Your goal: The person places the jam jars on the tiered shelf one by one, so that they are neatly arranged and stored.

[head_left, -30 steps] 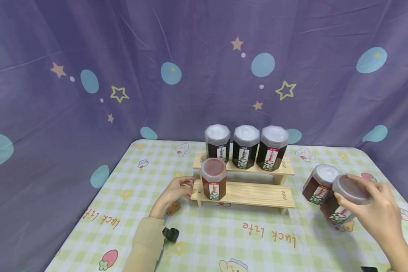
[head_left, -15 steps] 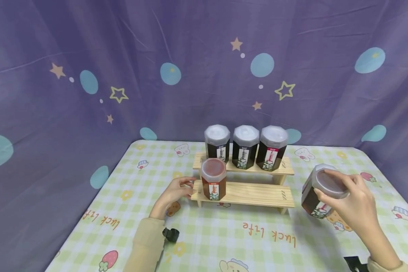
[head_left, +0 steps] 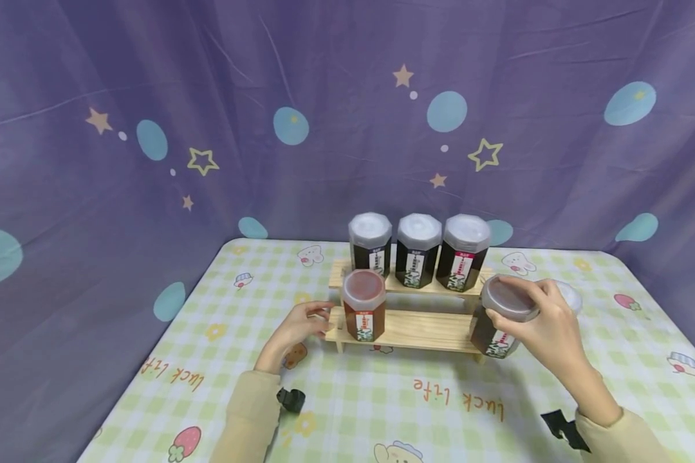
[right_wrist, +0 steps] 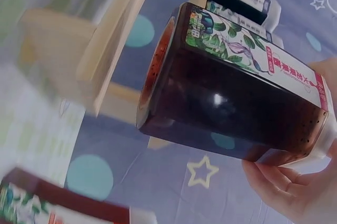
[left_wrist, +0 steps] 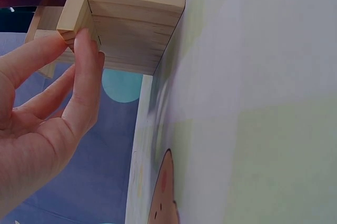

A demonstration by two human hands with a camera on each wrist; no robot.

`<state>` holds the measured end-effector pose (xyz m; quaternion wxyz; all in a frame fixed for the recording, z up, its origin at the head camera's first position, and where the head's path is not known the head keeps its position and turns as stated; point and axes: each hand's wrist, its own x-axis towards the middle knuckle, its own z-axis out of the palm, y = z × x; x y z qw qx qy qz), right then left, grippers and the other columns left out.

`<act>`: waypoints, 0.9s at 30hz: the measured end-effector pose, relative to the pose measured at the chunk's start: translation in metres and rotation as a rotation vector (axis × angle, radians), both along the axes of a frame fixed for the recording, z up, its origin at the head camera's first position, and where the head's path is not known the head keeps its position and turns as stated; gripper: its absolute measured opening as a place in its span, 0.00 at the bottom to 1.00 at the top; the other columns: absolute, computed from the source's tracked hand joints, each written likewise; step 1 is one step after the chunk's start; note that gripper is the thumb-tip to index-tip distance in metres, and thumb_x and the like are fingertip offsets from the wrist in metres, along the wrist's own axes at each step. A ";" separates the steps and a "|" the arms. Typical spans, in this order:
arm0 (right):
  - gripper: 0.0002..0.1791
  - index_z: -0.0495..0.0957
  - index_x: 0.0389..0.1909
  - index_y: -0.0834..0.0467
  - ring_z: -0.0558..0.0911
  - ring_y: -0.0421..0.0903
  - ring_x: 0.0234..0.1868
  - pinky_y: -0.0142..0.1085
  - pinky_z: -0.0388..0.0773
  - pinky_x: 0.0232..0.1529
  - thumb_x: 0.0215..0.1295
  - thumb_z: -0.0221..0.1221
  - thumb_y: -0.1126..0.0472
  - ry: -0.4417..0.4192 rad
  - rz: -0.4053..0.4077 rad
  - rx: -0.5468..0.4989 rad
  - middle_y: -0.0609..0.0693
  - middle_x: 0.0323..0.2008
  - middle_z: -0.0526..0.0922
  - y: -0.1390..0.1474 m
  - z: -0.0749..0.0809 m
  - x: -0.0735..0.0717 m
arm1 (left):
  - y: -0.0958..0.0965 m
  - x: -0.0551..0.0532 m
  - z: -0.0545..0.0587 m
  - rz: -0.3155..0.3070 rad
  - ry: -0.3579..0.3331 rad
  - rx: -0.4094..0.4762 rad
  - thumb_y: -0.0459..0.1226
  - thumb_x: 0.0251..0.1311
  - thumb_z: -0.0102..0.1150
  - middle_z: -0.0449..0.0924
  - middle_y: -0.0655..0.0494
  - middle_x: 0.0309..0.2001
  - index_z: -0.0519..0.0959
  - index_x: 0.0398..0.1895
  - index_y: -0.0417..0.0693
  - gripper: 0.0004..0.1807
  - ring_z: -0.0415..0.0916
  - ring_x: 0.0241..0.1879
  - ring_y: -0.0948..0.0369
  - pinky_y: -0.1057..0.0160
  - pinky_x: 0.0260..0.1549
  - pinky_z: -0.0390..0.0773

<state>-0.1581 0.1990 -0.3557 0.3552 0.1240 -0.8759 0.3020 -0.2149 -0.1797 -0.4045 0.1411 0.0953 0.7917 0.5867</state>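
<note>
My right hand [head_left: 547, 325] grips a dark octagonal jar [right_wrist: 237, 97] by its lidded top. The jar hangs slightly tilted by the right end of the lower step of a two-step wooden shelf [head_left: 423, 329]; in the right wrist view its base is apart from the board. At the shelf's left end, my left hand [left_wrist: 55, 97] pinches the corner of the lower board between thumb and fingers. A reddish-brown jar [head_left: 365, 305] stands upright on the left of that lower step. Three dark jars with pale lids, including a red-labelled one [head_left: 463, 254], line the upper step.
Behind my right hand another jar [head_left: 570, 297] stands on the table, mostly hidden; its red-brown side [right_wrist: 68, 197] shows in the right wrist view. A checked cloth [head_left: 347, 405] covers the table. A purple patterned curtain [head_left: 336, 77] hangs behind and at the left.
My right hand has carried the dark jar leftward, from beside the other table jar to the shelf's right end. The left hand and the shelf have stayed in place.
</note>
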 end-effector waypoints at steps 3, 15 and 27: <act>0.30 0.78 0.43 0.55 0.69 0.46 0.28 0.37 0.65 0.22 0.29 0.71 0.62 0.012 0.016 -0.005 0.54 0.31 0.69 -0.008 -0.001 -0.005 | 0.000 -0.001 -0.001 0.001 0.003 0.009 0.24 0.51 0.51 0.69 0.36 0.39 0.63 0.56 0.26 0.26 0.73 0.26 0.60 0.51 0.34 0.79; 0.29 0.78 0.43 0.52 0.70 0.47 0.27 0.39 0.68 0.23 0.30 0.71 0.59 0.023 0.048 -0.020 0.52 0.30 0.68 -0.037 -0.003 -0.015 | -0.004 -0.010 -0.017 0.004 0.011 0.020 0.26 0.50 0.54 0.70 0.39 0.38 0.65 0.56 0.28 0.26 0.73 0.26 0.59 0.54 0.30 0.79; 0.29 0.78 0.43 0.52 0.71 0.46 0.27 0.39 0.70 0.25 0.30 0.71 0.55 0.025 0.094 -0.028 0.52 0.30 0.69 -0.059 -0.003 -0.023 | -0.004 -0.009 -0.015 -0.001 -0.004 0.013 0.25 0.51 0.53 0.70 0.37 0.40 0.63 0.57 0.27 0.27 0.74 0.27 0.59 0.53 0.32 0.79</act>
